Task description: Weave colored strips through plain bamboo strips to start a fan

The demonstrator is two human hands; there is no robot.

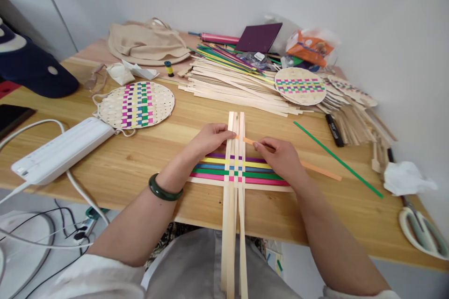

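The big wooden counter (280, 224) holds everything. On it, near its front edge, lie long pale strips (229, 224), crossed by purple, yellow, blue, green and pink strips (259, 175). The right hand (280, 155) pinches an orange strip (321, 170) between thumb and finger, and the strip goes in among the pale ones. The left hand (214, 140) pinches at the pale strips, close to the orange one. A loose green strip (338, 159) lies to the right.

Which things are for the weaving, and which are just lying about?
For the weaving:
orange strip, in the right hand
pale strips
coloured strips crossing them
scissors, probably

Seemingly just lying about:
navy cap
white power strip
crumpled tissue
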